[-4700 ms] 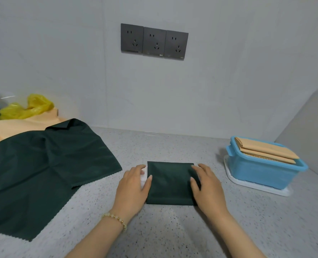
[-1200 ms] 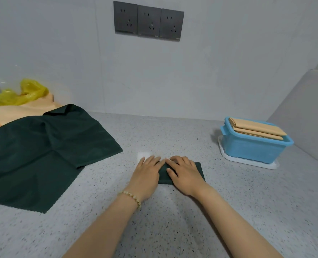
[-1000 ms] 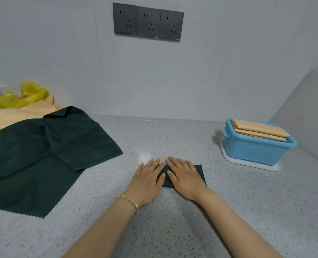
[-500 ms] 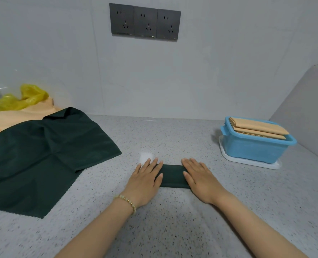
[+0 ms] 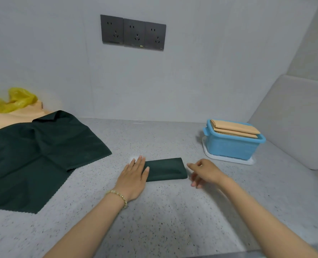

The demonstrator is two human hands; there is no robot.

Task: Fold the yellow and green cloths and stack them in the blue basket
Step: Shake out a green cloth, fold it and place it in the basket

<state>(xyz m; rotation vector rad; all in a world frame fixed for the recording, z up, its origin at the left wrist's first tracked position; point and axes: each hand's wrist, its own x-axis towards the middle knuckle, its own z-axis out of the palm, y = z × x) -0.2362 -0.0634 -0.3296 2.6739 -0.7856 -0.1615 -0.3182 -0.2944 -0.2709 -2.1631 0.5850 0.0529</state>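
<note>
A dark green cloth folded into a narrow strip (image 5: pixel 166 169) lies on the speckled counter in front of me. My left hand (image 5: pixel 134 176) rests flat on its left end, fingers straight. My right hand (image 5: pixel 203 172) hovers just off the strip's right end, fingers loosely bent, holding nothing. At the right stands the blue basket (image 5: pixel 232 146) with folded yellow cloths (image 5: pixel 234 128) stacked in it. A large unfolded green cloth (image 5: pixel 37 153) is spread at the left, lying over a yellow cloth (image 5: pixel 14 117).
The basket stands on a white lid or tray (image 5: pixel 229 159). A crumpled yellow plastic bag (image 5: pixel 11 102) lies at the far left by the wall. A grey panel (image 5: pixel 292 123) closes off the right side. Three wall sockets (image 5: pixel 133 32) are above.
The cloth went from a small square to a narrow strip. My hands slid apart along it, and my right hand has now lifted off its right end.
</note>
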